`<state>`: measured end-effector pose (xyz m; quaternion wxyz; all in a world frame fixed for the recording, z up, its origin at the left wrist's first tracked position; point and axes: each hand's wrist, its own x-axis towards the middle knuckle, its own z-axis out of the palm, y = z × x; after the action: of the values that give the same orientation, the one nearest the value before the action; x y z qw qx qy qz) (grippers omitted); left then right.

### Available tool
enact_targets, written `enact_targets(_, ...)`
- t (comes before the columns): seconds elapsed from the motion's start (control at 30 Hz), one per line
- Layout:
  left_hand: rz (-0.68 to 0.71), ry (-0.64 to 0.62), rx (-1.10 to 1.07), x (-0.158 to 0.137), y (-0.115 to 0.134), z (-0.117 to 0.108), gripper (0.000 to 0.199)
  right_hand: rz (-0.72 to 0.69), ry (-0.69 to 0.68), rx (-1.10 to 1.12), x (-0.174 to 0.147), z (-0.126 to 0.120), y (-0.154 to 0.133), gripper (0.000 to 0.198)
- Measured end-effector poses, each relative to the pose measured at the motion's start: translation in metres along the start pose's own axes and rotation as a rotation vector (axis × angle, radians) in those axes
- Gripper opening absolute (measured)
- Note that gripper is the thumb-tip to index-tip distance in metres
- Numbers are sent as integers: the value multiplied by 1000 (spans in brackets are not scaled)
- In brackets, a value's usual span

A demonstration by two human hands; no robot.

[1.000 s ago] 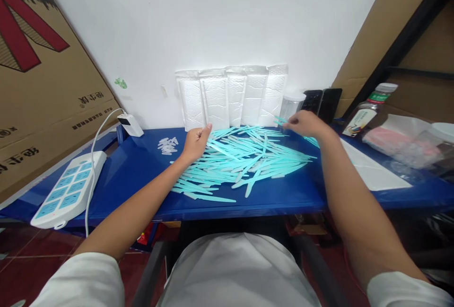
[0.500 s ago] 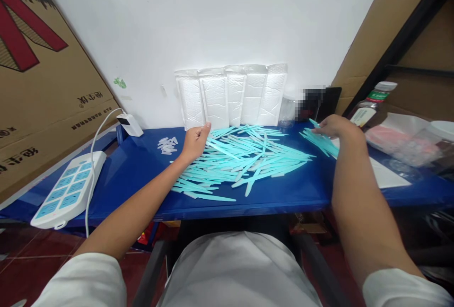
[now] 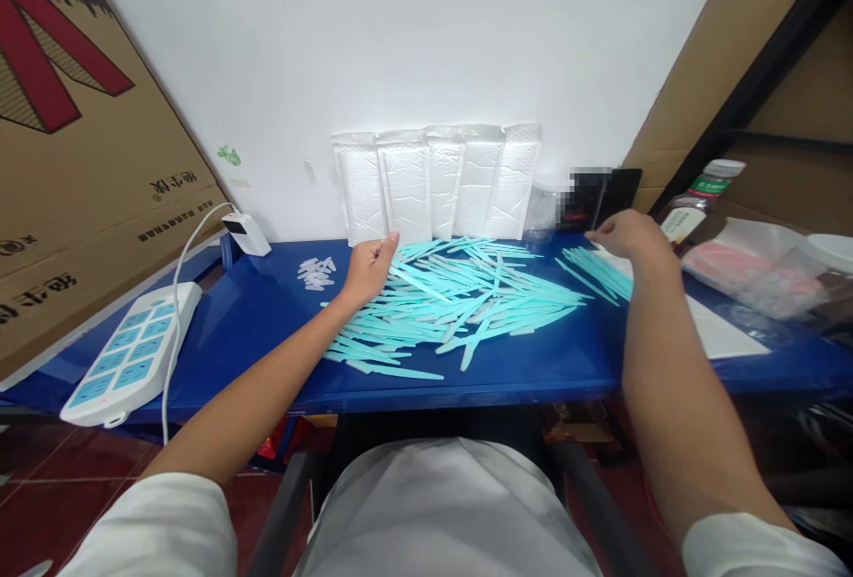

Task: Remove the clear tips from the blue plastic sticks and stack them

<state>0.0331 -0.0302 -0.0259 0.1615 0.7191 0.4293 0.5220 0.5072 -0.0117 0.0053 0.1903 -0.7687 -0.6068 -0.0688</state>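
My left hand [image 3: 371,270] is closed with the thumb up, at the left side of a loose pile of turquoise eyebrow razors [image 3: 459,297]. A paler eyebrow razor [image 3: 421,284] sticks out from its fingers, slanting to the right over the pile. Over on the right, my right hand [image 3: 625,235] hovers above a smaller row of turquoise razors [image 3: 593,273]. Its fingertips are pinched together and nothing shows between them. That row lies partly on a white sheet, and my wrist hides its right end.
White padded mailers [image 3: 436,181] lean against the wall behind the pile. Small clear pieces [image 3: 315,273] lie to the left. A power strip [image 3: 133,355] with a white cable is at the left edge. A bottle [image 3: 697,204] and a pink-filled bag [image 3: 746,261] stand right.
The turquoise razor at my right fingertips has left them, and more razors show in the row below. The right hand has lifted slightly clear of it. My left hand stays in place.
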Motion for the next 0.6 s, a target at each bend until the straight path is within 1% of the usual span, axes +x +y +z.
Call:
enact_targets(0.03, -4, -1, 7, 0, 0, 1, 66, 19, 19, 89, -5, -3, -17, 28)
enact_targets(0.1, -11, -6, 16, -2, 1, 2, 67, -154, 53, 373, -21, -5, -60, 34)
enact_targets(0.13, -12, -13, 17, -3, 3, 3, 67, -258, 10, 524, -31, -4, -84, 39)
enact_targets(0.2, 0, -29, 12, -6, 6, 7, 67, -493, -174, 716, -55, 2, -131, 45)
enact_targets(0.27, 26, -45, 5, -10, 9, 11, 66, -658, -358, 836, -81, 11, -171, 48)
enact_targets(0.3, 43, -50, 2, -12, 10, 14, 66, -727, -425, 869, -92, 15, -186, 48)
enact_targets(0.33, 61, -54, -1, -14, 12, 16, 65, -770, -460, 900, -102, 19, -197, 47)
enact_targets(0.4, 88, -66, -6, -16, 14, 19, 64, -813, -537, 919, -115, 23, -209, 49)
enact_targets(0.5, 109, -96, -8, -18, 17, 20, 62, -792, -663, 920, -122, 24, -211, 55)
enact_targets(0.6, 116, -115, 2, -18, 23, 19, 61, -739, -758, 978, -119, 20, -207, 55)
